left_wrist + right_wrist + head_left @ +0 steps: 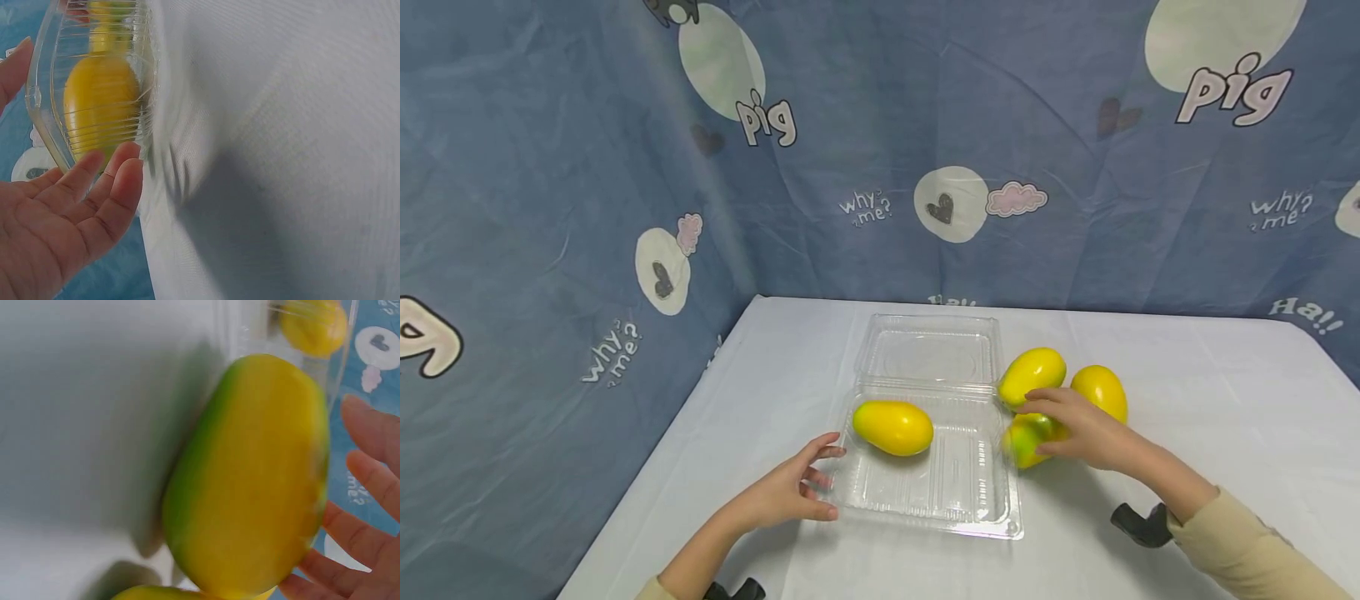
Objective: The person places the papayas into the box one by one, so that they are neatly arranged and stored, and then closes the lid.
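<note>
A clear plastic clamshell box [955, 475] lies with its lid folded back, and one yellow mango [892, 427] sits in its left part. Beside the left rim is my left hand [778, 496], its fingers loosely bent and spread, gripping nothing; the left wrist view has the fingertips near the box wall. My right hand [1086, 425] reaches over a yellow-green mango [1021, 446] at the box's right edge. In the right wrist view this mango [250, 475] looks large and slightly blurred, with spread fingers alongside it. Whether they touch it, I cannot tell.
Two more yellow mangoes, one by the lid's hinge [1033, 375] and one farther right [1101, 390], lie close to my right hand. White cloth [1225, 400] covers the table. A blue printed curtain [880, 125] hangs behind and to the left.
</note>
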Motion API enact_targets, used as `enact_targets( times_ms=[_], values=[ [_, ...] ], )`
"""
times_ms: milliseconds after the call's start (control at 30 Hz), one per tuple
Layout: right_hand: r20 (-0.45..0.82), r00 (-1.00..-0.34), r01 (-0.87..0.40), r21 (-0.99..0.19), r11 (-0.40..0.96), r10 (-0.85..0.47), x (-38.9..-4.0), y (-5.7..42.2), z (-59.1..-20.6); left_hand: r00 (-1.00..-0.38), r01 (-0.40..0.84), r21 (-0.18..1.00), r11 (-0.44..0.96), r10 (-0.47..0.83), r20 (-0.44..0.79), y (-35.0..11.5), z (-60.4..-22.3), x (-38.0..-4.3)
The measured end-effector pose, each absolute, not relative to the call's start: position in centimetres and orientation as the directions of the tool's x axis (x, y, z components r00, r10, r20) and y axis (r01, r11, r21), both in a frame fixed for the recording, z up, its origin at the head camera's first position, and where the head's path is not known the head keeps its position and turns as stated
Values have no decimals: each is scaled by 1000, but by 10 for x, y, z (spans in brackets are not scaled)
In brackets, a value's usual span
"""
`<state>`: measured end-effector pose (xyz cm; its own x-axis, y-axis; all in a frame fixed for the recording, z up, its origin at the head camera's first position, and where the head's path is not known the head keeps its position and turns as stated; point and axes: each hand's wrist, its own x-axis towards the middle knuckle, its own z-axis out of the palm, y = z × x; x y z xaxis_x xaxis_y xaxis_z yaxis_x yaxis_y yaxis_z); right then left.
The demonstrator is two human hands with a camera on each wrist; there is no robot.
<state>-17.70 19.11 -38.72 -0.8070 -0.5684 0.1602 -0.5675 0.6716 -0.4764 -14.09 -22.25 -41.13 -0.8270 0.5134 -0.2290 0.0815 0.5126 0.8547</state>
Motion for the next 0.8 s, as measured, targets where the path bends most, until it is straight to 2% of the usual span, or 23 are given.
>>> enact_targets(
  times_ms=[200, 433, 800],
  values=[
    [246, -758, -651, -343, 677, -604, -177, 196, -398, -827, 97, 851, 515, 519, -219, -222, -410, -140],
    [278, -728, -685, -284, 671, -626, -179, 198, -407, -825, 71, 859, 507, 514, -235, -222, -408, -141],
    [334, -643, -758, -144, 636, -689, -182, 205, -414, -824, 72, 857, 510, 515, -237, -221, -408, -140]
  ],
)
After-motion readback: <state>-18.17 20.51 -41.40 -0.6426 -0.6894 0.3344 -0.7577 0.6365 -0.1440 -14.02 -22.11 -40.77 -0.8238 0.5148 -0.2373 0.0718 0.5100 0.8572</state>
